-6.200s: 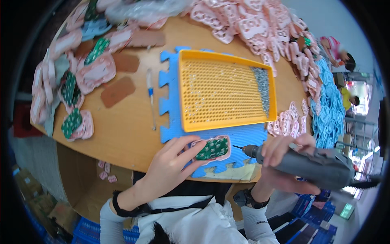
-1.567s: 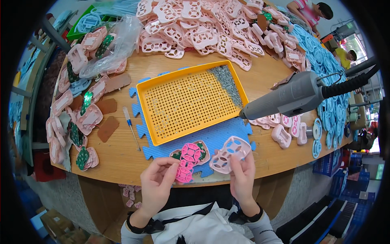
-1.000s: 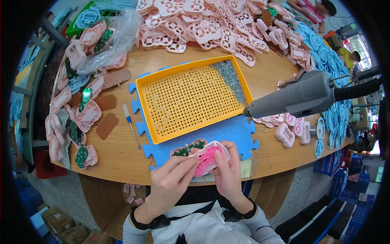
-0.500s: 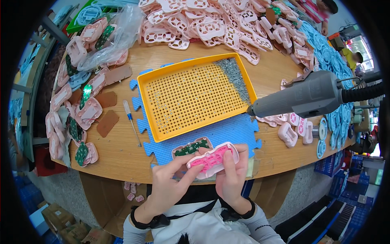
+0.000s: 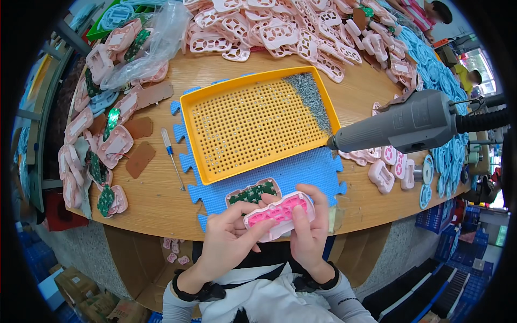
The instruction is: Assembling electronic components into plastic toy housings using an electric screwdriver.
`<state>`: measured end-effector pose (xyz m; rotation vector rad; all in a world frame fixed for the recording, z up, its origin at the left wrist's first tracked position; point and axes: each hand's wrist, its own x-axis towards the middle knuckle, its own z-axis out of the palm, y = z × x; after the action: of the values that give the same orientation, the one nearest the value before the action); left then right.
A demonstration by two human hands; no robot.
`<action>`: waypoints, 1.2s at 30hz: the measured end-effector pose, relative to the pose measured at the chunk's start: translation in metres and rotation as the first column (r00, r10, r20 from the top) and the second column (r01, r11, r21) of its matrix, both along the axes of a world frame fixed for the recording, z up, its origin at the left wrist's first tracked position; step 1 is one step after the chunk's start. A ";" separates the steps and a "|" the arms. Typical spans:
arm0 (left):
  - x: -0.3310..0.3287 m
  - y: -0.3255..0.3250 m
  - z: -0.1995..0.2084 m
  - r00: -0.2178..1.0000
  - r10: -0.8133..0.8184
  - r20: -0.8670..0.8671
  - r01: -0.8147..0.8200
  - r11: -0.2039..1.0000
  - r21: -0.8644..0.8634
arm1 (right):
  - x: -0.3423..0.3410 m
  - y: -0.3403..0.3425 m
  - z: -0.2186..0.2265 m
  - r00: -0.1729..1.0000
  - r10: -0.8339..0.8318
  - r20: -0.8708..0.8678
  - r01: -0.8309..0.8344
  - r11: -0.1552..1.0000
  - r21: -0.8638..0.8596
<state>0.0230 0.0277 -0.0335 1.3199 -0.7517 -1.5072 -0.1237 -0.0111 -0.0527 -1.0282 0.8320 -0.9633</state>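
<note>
Close in front of me I hold a pale pink plastic shell point(image 5: 280, 231) with a bright pink keypad insert point(image 5: 269, 213) lying in it. My left hand point(image 5: 229, 231) grips its left end, with the thumb over the lower edge and fingers behind. At the right end is my right hand point(image 5: 309, 226), its thumb pressed onto the insert and the index finger curled around the far corner. Just beyond my hands, a second pink shell with a green circuit board point(image 5: 253, 194) rests on the blue foam mat point(image 5: 301, 172).
A yellow perforated tray point(image 5: 258, 172) stands on the mat, with screws point(image 5: 309, 99) heaped at its right end. A grey electric screwdriver point(image 5: 396, 126) juts in from the right. Left lies a hand screwdriver point(image 5: 172, 159). Pink shells point(image 5: 253, 32) are piled at the back.
The shell has tilted slightly and shifted a little left in my hands. My right thumb has moved along the insert, and my right index finger has risen. The view has shifted slightly.
</note>
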 end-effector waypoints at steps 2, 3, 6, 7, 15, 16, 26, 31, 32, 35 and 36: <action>0.004 0.002 0.000 0.995 -0.005 -0.096 0.008 1.000 0.028 | -0.008 -0.003 -0.005 0.964 0.149 0.221 -0.153 0.988 0.002; 0.006 0.003 0.001 0.990 -0.007 -0.142 0.013 0.999 0.041 | -0.012 -0.005 -0.006 0.919 0.218 0.330 -0.228 0.974 -0.009; 0.011 0.008 0.008 0.952 -0.046 -0.302 0.075 0.993 0.086 | -0.023 -0.007 0.000 0.845 0.343 0.410 -0.365 0.931 -0.027; 0.012 0.009 0.009 0.940 -0.069 -0.335 0.105 0.990 0.091 | -0.027 -0.007 -0.014 0.796 0.397 0.457 -0.391 0.913 -0.113; 0.004 0.018 0.007 0.935 -0.121 -0.334 0.151 0.986 0.065 | -0.030 -0.001 -0.020 0.932 0.314 0.180 -0.258 0.925 -0.280; 0.004 0.018 0.007 0.928 -0.087 -0.361 0.125 0.989 0.083 | -0.031 0.000 -0.023 0.929 0.314 0.197 -0.258 0.929 -0.264; 0.028 0.018 -0.029 0.471 0.176 0.864 0.251 0.913 -0.322 | -0.042 -0.011 -0.028 0.969 -0.022 0.245 0.026 1.000 -0.012; 0.025 0.008 -0.048 0.639 0.184 0.747 0.223 0.885 -0.409 | -0.042 -0.018 -0.027 0.983 -0.027 0.180 0.040 0.997 -0.067; 0.025 0.008 -0.046 0.738 0.220 0.638 0.140 0.875 -0.463 | -0.042 -0.018 -0.026 0.982 -0.035 0.187 0.050 0.996 -0.078; 0.021 0.010 -0.039 0.917 0.311 0.251 -0.140 0.838 -0.527 | -0.043 -0.022 -0.025 0.981 -0.002 0.192 0.016 0.997 -0.073; 0.021 0.011 -0.035 0.926 0.288 0.246 -0.118 0.837 -0.535 | -0.042 -0.024 -0.025 0.985 0.056 0.160 -0.037 0.992 -0.122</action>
<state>0.0437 0.0385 -0.0688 1.1896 -1.0911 -0.8390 -0.1656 -0.0348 -0.0772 -1.0501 0.6183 -1.0522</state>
